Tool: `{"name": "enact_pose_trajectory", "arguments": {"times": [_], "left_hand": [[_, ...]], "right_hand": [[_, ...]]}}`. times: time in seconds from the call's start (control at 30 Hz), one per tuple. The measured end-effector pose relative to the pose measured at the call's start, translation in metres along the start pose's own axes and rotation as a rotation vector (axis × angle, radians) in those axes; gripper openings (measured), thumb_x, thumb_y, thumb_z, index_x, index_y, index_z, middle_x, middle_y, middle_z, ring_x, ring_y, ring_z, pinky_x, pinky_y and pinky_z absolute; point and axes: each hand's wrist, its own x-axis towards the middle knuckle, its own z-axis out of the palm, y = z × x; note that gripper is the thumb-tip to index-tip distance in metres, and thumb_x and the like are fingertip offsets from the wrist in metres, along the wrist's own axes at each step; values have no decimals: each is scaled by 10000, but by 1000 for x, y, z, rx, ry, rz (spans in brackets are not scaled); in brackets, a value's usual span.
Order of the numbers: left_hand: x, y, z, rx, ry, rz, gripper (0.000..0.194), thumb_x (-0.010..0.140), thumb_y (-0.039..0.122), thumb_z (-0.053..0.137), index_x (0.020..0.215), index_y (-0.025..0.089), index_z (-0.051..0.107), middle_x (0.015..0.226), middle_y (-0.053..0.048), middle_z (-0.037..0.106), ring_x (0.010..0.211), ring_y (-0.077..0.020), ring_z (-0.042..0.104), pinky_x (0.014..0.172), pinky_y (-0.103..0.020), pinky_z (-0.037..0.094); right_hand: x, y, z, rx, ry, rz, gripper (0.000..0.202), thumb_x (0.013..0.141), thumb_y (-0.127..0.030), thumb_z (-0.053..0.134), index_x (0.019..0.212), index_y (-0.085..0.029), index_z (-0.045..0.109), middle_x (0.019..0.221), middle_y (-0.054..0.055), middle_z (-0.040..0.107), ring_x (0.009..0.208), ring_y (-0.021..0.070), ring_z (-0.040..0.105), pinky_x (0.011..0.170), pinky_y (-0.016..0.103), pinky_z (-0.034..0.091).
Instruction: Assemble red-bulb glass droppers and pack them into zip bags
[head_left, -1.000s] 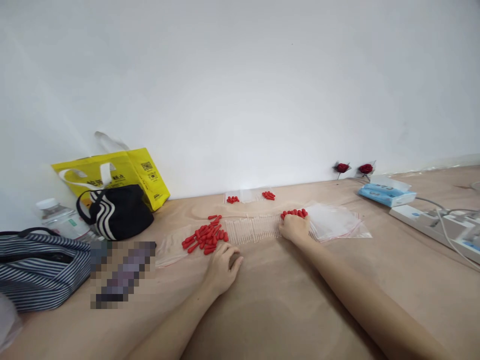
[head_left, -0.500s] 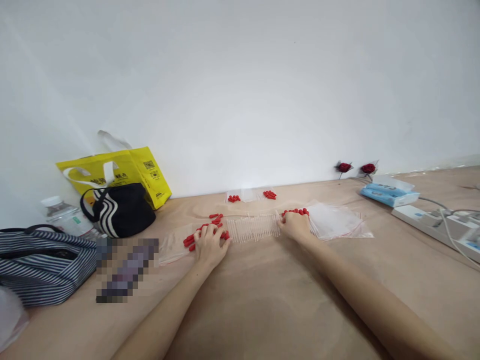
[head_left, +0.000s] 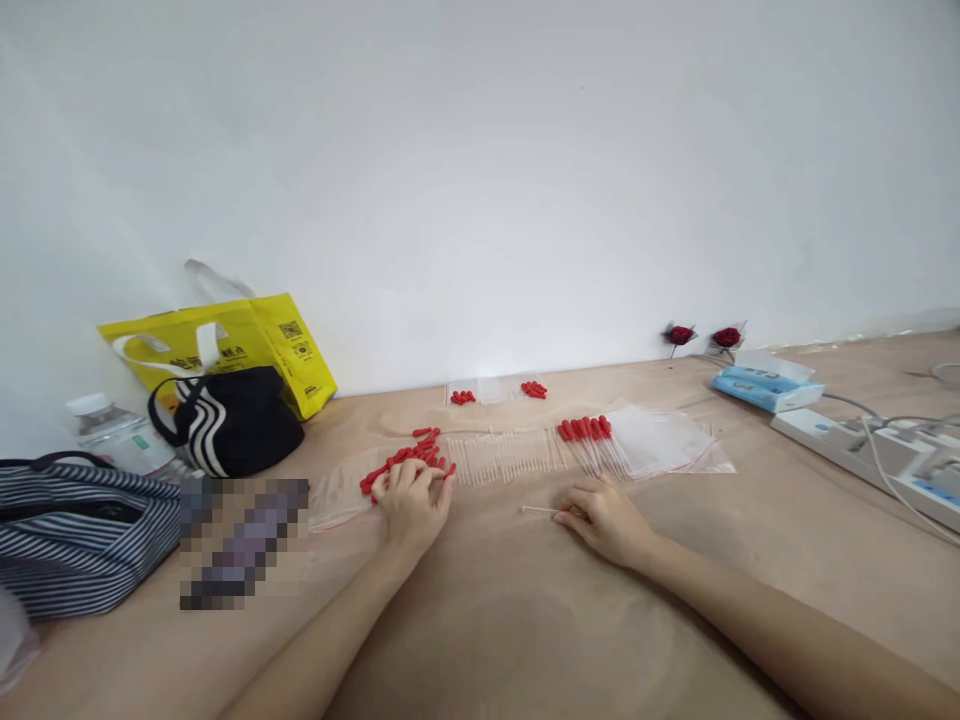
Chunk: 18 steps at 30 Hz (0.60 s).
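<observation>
My left hand (head_left: 415, 498) is at the near edge of a pile of red rubber dropper bulbs (head_left: 401, 457) and pinches one red bulb (head_left: 450, 471) between thumb and finger. On the near side of the tube row, my right hand (head_left: 604, 518) grips a thin clear dropper tube (head_left: 535, 510), its free end pointing left. Between the hands and farther back lies a row of similar clear tubes (head_left: 502, 455) side by side. To its right, several droppers (head_left: 589, 440) have red bulbs on their far ends.
Clear zip bags (head_left: 664, 440) lie beside the droppers. Two small bags with red bulbs (head_left: 491, 390) rest by the wall. A power strip (head_left: 847, 450) and tissue pack (head_left: 765, 387) are at right. Yellow (head_left: 277, 350), black (head_left: 262, 425) and striped bags (head_left: 97, 535) stand left.
My right hand has drawn back from the right end of the tube row toward me, bringing one tube. My left hand now shows a red bulb in its fingertips.
</observation>
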Motion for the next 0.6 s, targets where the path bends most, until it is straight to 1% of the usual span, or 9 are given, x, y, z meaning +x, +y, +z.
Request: {"name": "enact_pose_trajectory", "arguments": {"times": [0.07, 0.17, 0.23, 0.27, 0.33, 0.4, 0.43, 0.5, 0.6], "left_hand": [[-11, 5, -7, -147, -49, 60, 152, 762, 306, 541, 738, 199, 647, 792, -55, 554, 797, -229, 504, 764, -398, 322], [-24, 11, -14, -349, -242, 161, 121, 761, 285, 548, 765, 219, 649, 775, -31, 538, 781, -202, 518, 739, -364, 366], [-29, 14, -15, -428, -343, 174, 115, 762, 273, 546, 777, 216, 645, 778, -25, 538, 778, -191, 528, 749, -364, 391], [-29, 15, -16, -462, -374, 167, 118, 763, 265, 542, 796, 210, 641, 791, -28, 543, 784, -186, 535, 752, -360, 407], [-30, 17, -15, -523, -409, 162, 165, 758, 245, 539, 888, 196, 626, 857, -42, 564, 824, -185, 550, 768, -343, 436], [-30, 20, -12, -549, -433, 175, 260, 749, 241, 546, 995, 177, 600, 981, -72, 575, 915, -200, 551, 814, -336, 444], [-30, 22, -10, -540, -448, 179, 276, 752, 246, 545, 1010, 168, 600, 1043, -87, 570, 960, -211, 545, 840, -340, 439], [-31, 26, -5, -502, -478, 180, 234, 781, 253, 514, 963, 162, 630, 1114, -105, 560, 1013, -228, 535, 872, -353, 429], [-29, 35, 1, -493, -469, 182, 219, 824, 222, 450, 870, 166, 656, 1089, -100, 586, 1007, -219, 545, 872, -351, 430]], "right_hand": [[-1, 2, 2, 45, 9, -1, 164, 814, -258, 487, 726, -177, 600, 733, 32, 580, 701, 156, 540, 650, 280, 378], [-2, 4, 4, 119, 25, -15, 143, 799, -262, 506, 829, -175, 615, 808, 51, 562, 735, 155, 533, 660, 276, 403], [-2, 5, 6, 145, 34, -39, 188, 792, -281, 519, 923, -191, 617, 838, 55, 555, 763, 160, 531, 674, 282, 410], [-2, 5, 8, 147, 39, -51, 207, 791, -292, 521, 948, -200, 619, 842, 56, 553, 766, 161, 530, 675, 284, 411], [-1, 4, 12, 140, 47, -61, 202, 799, -302, 508, 922, -210, 639, 817, 52, 553, 747, 158, 527, 661, 280, 410], [0, 3, 17, 130, 69, -59, 199, 814, -298, 485, 858, -213, 659, 777, 48, 551, 721, 154, 521, 643, 276, 404], [1, 3, 19, 128, 85, -60, 205, 820, -292, 475, 833, -213, 664, 763, 47, 550, 714, 153, 518, 640, 277, 402], [0, 2, 21, 119, 128, -71, 217, 831, -276, 457, 810, -210, 662, 755, 50, 552, 715, 156, 510, 644, 283, 396], [-2, -1, 21, 82, 199, -103, 218, 841, -257, 435, 790, -194, 637, 776, 64, 560, 745, 171, 502, 663, 304, 379]]}}
